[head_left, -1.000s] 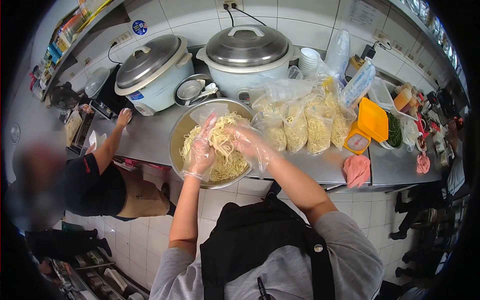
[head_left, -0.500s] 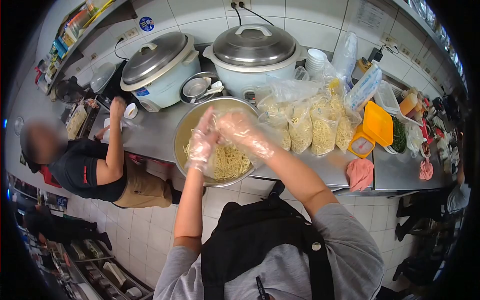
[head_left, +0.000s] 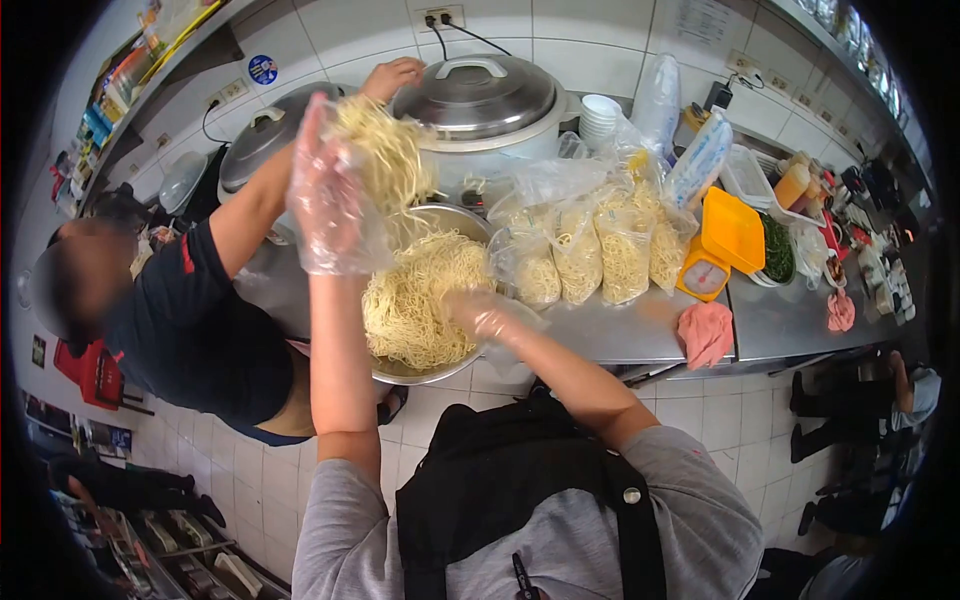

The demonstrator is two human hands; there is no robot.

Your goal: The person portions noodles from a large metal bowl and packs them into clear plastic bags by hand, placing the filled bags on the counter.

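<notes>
Loose noodles heaped in the metal bowl; a clump hangs above, against the gloved left hand. How firmly it's gripped, I can't tell. Right hand at the heap's edge, fingers blurred; closure unclear to me. I'd judge strands soft, light, slippery, breakable: scoop broadly underneath, no pinching. Bagged noodles beside; co-worker's hand near the cooker lid.

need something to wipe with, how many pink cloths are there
2: one pink cloth at the counter's front edge near the yellow scale; another cloth farther right. Others may be hidden.
</notes>
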